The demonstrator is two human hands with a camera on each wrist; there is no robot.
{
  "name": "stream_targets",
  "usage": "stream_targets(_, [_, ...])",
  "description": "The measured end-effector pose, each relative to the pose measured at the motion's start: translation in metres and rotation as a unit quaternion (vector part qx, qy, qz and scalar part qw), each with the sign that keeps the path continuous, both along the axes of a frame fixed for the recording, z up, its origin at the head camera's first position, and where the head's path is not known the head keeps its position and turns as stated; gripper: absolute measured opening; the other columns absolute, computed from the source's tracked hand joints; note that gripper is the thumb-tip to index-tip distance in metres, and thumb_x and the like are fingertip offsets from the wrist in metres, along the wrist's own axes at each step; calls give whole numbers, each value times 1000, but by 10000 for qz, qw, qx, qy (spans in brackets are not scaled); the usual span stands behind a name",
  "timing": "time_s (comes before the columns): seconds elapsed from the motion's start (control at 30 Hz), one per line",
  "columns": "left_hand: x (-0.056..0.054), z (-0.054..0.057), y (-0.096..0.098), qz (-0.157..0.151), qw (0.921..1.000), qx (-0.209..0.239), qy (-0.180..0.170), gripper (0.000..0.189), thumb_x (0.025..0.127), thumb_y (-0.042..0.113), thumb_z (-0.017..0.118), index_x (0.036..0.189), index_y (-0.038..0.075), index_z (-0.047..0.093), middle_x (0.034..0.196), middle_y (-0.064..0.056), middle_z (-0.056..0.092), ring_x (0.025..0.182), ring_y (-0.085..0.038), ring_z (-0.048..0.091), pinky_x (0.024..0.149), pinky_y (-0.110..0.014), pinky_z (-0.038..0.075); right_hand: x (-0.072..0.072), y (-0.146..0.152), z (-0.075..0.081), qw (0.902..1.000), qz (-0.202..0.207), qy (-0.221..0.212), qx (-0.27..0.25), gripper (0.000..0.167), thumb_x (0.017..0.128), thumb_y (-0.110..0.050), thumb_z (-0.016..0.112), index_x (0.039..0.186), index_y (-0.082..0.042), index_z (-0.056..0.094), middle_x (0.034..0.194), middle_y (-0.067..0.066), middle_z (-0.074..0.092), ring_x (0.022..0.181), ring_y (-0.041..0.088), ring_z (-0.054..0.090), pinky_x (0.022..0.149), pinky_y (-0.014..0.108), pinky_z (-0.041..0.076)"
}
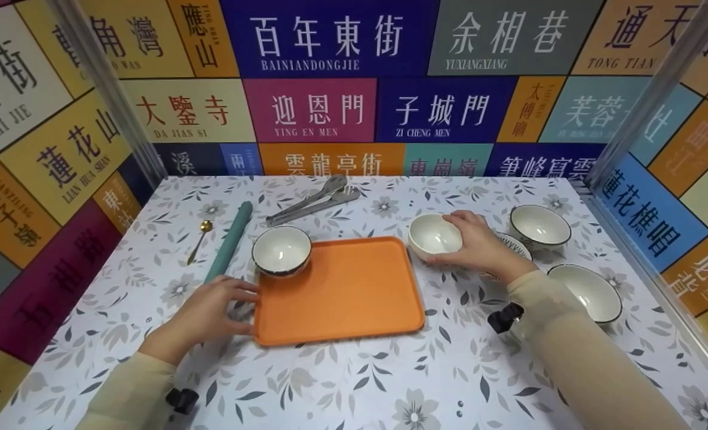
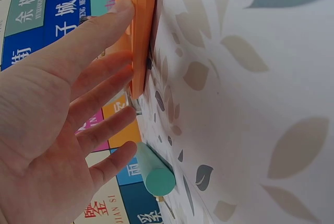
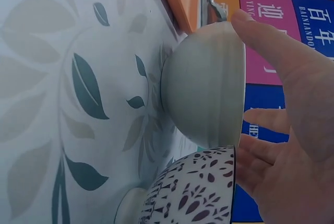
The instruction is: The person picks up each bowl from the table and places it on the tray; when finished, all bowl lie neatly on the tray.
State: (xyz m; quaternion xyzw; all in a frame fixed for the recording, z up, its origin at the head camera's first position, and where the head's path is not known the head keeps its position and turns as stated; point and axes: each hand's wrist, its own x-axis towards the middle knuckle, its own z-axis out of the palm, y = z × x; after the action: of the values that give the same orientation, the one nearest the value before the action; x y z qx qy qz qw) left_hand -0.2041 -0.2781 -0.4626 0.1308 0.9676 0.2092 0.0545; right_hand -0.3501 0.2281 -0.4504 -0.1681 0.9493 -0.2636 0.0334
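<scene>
My right hand [image 1: 479, 245] reaches over the right side of a plain white bowl [image 1: 434, 236] and grips it by the rim, thumb at the near side and fingers at the far side. In the right wrist view the thumb meets the rim of this bowl [image 3: 203, 83], and the fingertips are partly hidden behind it. At the left edge of an orange tray [image 1: 342, 298] is my left hand [image 1: 216, 307], its fingers spread and fairly straight. The left wrist view has the thumb overlapping the tray's edge [image 2: 141, 31]. A dark-rimmed bowl [image 1: 282, 252] stands on the tray's back left corner.
Right of the gripped bowl stand a patterned bowl [image 3: 198, 192], partly behind my hand, and two dark-rimmed bowls, one farther back [image 1: 540, 226] and one nearer [image 1: 587, 292]. Metal tongs [image 1: 313, 203], a teal rod [image 1: 232, 239] and a gold spoon [image 1: 197, 243] lie behind and left of the tray.
</scene>
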Motion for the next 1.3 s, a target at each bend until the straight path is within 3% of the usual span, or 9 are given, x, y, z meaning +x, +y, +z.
stream_targets(0.23, [0, -1, 0, -26, 10000, 2, 23, 53, 73, 29, 94, 122, 19, 78, 138, 2, 67, 134, -28, 51, 113, -58, 43, -9, -1, -1, 9996, -102, -225, 130, 124, 68, -63, 89, 158, 2, 34, 158, 28, 35, 144, 46, 36, 120, 64, 33])
stream_targets(0.7, [2, -3, -2, 39, 10000, 73, 47, 54, 72, 26, 94, 123, 21, 77, 139, 3, 66, 135, -28, 52, 114, -58, 43, -13, -2, -7, 9991, -356, -1, -249, 122, 60, -56, 96, 152, 4, 42, 154, 28, 43, 141, 46, 42, 121, 61, 34])
stream_targets(1.17, [2, -4, -4, 62, 9999, 151, 31, 57, 71, 31, 95, 124, 22, 76, 141, 5, 65, 135, -28, 51, 114, -58, 42, 7, -13, -4, 9978, -371, 237, -493, 126, 55, -60, 96, 155, -7, 42, 153, 18, 44, 138, 41, 46, 117, 65, 37])
stream_targets(1.3, [2, -3, -2, 34, 9999, 140, 50, 57, 71, 30, 95, 124, 21, 76, 141, 4, 66, 135, -29, 51, 114, -58, 43, 15, -19, -3, 9971, -263, 296, -649, 124, 54, -55, 98, 154, -7, 43, 152, 16, 45, 139, 39, 45, 117, 65, 36])
